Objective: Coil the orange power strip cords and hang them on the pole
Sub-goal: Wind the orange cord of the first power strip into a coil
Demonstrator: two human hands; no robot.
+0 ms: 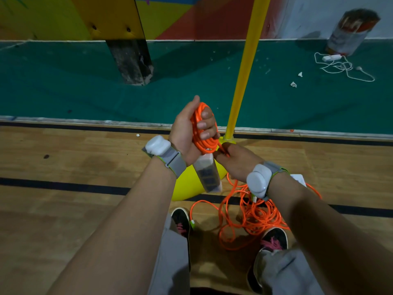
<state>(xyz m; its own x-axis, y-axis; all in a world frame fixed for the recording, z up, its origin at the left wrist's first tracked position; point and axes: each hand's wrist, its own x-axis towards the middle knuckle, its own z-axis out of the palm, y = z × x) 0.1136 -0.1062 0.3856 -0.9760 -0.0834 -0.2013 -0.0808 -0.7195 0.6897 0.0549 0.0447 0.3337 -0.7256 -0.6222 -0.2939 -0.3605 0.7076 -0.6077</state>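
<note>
Two dark shoes (274, 239) stand on the wooden floor (63, 167). Between and beyond them, mostly on the right side, lies a loose tangle of orange cord (255, 218), not yet wound. A white block (298, 179), probably another strip, shows on the floor just behind the right wrist.

Above the tangle, the right hand (236, 162) pinches the cord just under the coil (207, 143). The left hand (187, 130) is clasped round that coil, fingers curled through the loops and thumb pointing up. The loops make a long oval running up and away from the person. A power strip (208, 175) hangs from the coil's bottom end, its long side pointing down.

Just beyond both hands, a little to the right, the yellow pole (244, 67) rises from a yellow base (187, 188) that sits under them. The right hand is nearer the pole, but the left carries the coil. The slack to feed in comes from below and to the right, so I judge the winding only partly done. No hook or peg shows on the pole.

Far right on the green floor lies a white cord (340, 67) with its strip. Behind it is a tilted can (350, 33), its contents hidden.
</note>
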